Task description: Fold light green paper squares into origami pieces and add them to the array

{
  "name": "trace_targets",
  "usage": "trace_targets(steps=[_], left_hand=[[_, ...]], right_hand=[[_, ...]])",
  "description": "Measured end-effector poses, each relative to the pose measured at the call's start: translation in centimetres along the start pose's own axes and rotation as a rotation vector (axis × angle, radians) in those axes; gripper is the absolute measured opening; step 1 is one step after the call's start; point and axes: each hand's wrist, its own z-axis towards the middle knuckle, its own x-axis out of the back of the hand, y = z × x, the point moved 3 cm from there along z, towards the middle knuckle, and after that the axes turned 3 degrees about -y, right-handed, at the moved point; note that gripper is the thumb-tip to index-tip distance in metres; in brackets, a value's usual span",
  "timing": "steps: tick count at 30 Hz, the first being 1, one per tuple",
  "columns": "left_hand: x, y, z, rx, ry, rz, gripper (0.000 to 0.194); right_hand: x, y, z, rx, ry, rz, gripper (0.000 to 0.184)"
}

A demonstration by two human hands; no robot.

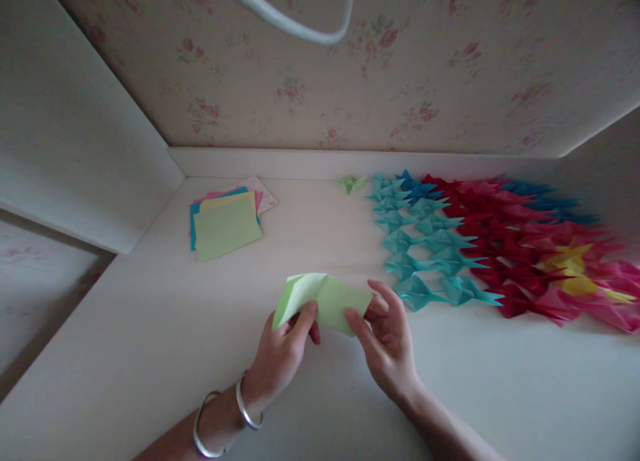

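A light green folded paper (325, 298) is held just above the white desk (150, 328) between both hands. My left hand (280, 351), with two silver bangles on the wrist, pinches the paper's left edge. My right hand (385, 341) pinches its right corner with thumb and fingers. Both hands are closed on the paper.
A stack of coloured paper sheets (225, 224) lies at the back left, green on top. Several folded paper cranes (500, 248) in teal, red, pink, blue and yellow lie in rows at the right. One small green crane (351, 183) sits by the floral back wall.
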Motion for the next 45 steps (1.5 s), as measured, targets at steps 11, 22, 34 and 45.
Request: trace_targets(steps=[11, 22, 34, 45], left_hand=[[0.8, 0.2, 1.3, 0.063, 0.071, -0.241, 0.042], [1.1, -0.5, 1.5, 0.037, 0.11, -0.204, 0.035], [0.1, 0.1, 0.9, 0.112, -0.098, -0.231, 0.032], [-0.3, 0.2, 0.7, 0.12, -0.124, -0.37, 0.025]], right_hand=[[0.6, -2.7, 0.5, 0.379, -0.393, -0.427, 0.063], [0.7, -2.0, 0.7, 0.487, -0.377, -0.51, 0.041], [0.7, -1.9, 1.2, 0.167, -0.12, -0.291, 0.011], [0.4, -1.2, 1.2, 0.018, 0.025, -0.174, 0.016]])
